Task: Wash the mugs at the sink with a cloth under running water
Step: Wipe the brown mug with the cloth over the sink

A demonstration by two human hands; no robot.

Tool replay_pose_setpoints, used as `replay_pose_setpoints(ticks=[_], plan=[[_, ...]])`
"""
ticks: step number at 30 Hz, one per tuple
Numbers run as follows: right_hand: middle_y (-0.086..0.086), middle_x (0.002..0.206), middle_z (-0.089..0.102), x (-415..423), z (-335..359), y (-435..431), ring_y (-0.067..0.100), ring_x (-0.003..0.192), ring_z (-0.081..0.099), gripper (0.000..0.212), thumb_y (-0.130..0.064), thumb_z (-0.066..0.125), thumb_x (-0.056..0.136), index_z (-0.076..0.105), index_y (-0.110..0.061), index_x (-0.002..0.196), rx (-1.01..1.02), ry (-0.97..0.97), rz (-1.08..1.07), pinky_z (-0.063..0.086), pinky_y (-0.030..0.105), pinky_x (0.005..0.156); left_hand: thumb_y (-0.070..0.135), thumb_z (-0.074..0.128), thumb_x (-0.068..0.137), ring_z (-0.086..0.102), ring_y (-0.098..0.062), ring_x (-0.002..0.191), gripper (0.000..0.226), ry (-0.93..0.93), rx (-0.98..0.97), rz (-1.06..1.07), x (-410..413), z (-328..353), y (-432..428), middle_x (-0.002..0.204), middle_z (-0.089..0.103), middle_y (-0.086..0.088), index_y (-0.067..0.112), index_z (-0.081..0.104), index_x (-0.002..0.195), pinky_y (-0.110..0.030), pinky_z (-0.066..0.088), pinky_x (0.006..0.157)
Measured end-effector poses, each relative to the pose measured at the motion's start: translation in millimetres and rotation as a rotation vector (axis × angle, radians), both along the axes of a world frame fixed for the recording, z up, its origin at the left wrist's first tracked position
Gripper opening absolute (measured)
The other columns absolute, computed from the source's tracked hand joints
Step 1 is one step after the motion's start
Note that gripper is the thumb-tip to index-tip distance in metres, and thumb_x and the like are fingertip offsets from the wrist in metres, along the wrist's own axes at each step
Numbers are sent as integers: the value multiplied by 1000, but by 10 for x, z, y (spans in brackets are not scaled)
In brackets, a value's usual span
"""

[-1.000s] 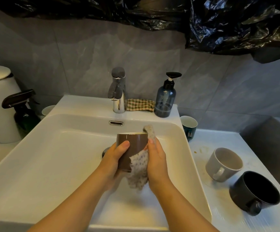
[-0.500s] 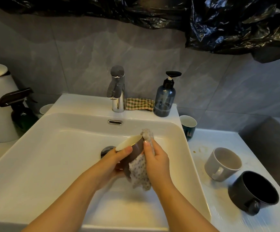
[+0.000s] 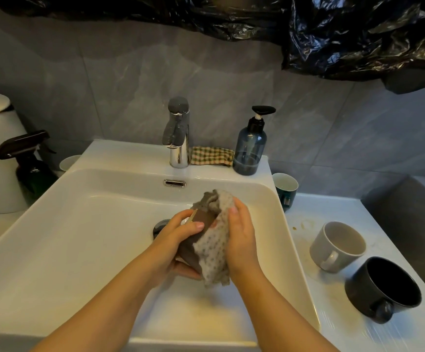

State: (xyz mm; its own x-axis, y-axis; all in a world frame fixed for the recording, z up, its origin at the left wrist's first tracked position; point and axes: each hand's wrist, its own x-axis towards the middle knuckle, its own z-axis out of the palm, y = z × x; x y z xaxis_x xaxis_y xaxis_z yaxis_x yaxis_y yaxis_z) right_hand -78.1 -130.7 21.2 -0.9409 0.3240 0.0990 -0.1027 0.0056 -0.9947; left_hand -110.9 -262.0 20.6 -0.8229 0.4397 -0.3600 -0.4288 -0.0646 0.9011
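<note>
Since half a second ago the brown mug (image 3: pixel 203 217) has tipped further over and the cloth (image 3: pixel 214 247) has come up over its top. It now covers most of the cup, where the cream inside showed before. The hands sit slightly lower in the sink (image 3: pixel 79 224).

Left hand (image 3: pixel 173 241) grips the mug from the left: thumb laid across the brown side, other fingers curled underneath. Only a strip of brown wall and a sliver of pale rim show between thumb and cloth.

Right hand (image 3: pixel 242 236) presses the dotted cloth against the mug's right side, fingers close together and bent around it. The cloth bunches grey above the fingertips and hangs below the palm.

The mug is held above the basin, just right of the drain (image 3: pixel 158 226) and forward of the faucet (image 3: pixel 178 133).

On the back ledge a checked rag (image 3: pixel 211 155) lies between the faucet and a blue soap dispenser (image 3: pixel 249 146).

On the counter (image 3: pixel 333 326) to the right are a green mug (image 3: pixel 285 188), upright by the sink corner, a pale grey mug (image 3: pixel 338 246) and a black mug (image 3: pixel 384 288), both on their sides. Brown stains mark the counter near them.

A spray bottle (image 3: pixel 28 163) stands at the left.
</note>
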Motion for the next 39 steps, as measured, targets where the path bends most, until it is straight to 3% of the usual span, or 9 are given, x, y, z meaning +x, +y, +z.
replay_pose_setpoints(ticks=[4,10,13,15,19,24,28,32,39], plan=[[4,119,60,-4,4,-84,17,107,58,39,-44,31,99,49,-26,129,-179,-176,48,48,36,94,41,61,77,69,-23,77,47,-131,176,210,-18,-36,91,92,70,-10,14,61,115,-33,55,59],[-21,147,17,48,61,-299,-1,134,24,42,-45,37,91,15,-61,124,154,23,148,30,9,103,44,56,75,67,-24,80,42,-74,289,251,-44,-6,39,83,74,-7,12,68,98,-33,51,65],[-2,137,48,8,139,-188,14,120,50,37,-47,44,90,47,-44,127,-195,-98,44,43,27,100,43,65,55,69,-25,90,71,78,317,182,-48,-25,17,103,71,-12,13,58,120,-31,56,64],[14,105,69,-2,172,-81,28,93,64,35,-43,56,82,73,-18,99,-667,-263,90,50,42,89,41,67,50,68,-24,90,73,232,268,111,-38,-30,34,104,69,-12,19,54,119,-30,55,64],[14,69,68,68,196,-63,28,66,64,39,-41,62,68,67,-7,88,-1016,-443,93,54,33,63,46,66,47,64,-22,89,67,340,144,120,-22,-51,104,101,65,-9,36,52,112,-31,54,64],[-13,84,60,-23,155,-42,-7,65,62,15,-37,45,96,58,-29,95,-536,-274,24,53,19,77,46,65,49,63,-25,91,65,170,127,147,-88,-48,46,103,64,-9,32,53,111,-40,54,65],[-3,98,67,17,111,71,10,88,64,23,-50,51,89,60,-32,101,-389,-269,109,49,38,91,43,65,47,63,-25,90,66,122,181,-71,-107,-23,-88,104,65,-10,27,57,111,-34,55,63],[11,92,71,-5,148,215,24,82,67,18,-29,52,92,65,-20,102,-491,-339,228,53,36,74,37,65,45,62,-20,84,65,100,175,-193,-113,-30,-117,100,64,-8,25,58,109,-27,53,61],[9,80,72,2,82,218,18,67,66,16,-17,62,88,69,-9,100,-198,-484,211,52,27,60,30,73,44,60,-29,94,70,-92,170,-223,-163,-65,-204,115,61,-13,31,63,114,-35,54,67]])
